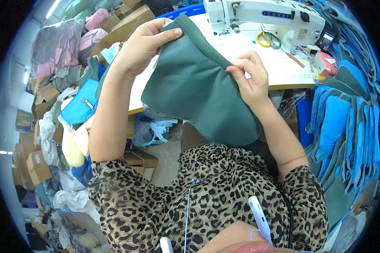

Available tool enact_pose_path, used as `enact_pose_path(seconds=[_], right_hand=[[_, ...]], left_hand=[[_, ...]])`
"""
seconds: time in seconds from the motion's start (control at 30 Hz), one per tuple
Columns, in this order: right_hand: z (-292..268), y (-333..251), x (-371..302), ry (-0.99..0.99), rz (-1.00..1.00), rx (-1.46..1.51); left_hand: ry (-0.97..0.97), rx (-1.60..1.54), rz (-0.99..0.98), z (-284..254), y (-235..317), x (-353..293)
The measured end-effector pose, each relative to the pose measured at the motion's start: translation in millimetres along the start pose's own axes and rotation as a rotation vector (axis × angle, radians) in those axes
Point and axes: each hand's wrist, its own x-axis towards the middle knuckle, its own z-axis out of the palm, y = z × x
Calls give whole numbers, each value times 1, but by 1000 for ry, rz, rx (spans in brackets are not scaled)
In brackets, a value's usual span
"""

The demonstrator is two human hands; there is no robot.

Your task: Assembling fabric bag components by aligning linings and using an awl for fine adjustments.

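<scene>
Two grips, head view: left hand (145, 44) pinched the upper corner of a dark green fabric piece (194, 90), thumb on top; right hand (250, 78) had the same banded edge further along, fingertips together.
Green fabric: held up between both hands, band slanting down to the right, rounded corner hanging low.
White table (285, 65): sat behind it, with a white sewing machine (268, 21) and yellow-and-green-handled scissors (264, 40).
Right side: loads of blue and grey pieces (337, 122), heaped up.
Left side: cardboard boxes (40, 166), plus a bright blue fabric item (78, 107).
</scene>
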Motion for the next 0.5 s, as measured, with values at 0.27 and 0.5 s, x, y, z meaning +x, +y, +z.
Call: enact_pose_path(seconds=[0.27,0.5], right_hand=[[-27,-5,13,-261,144,181],[-47,-16,24,-740,401,440]], left_hand=[[-10,115,198,6,11,-19],[-58,120,164,10,-3,-48]])
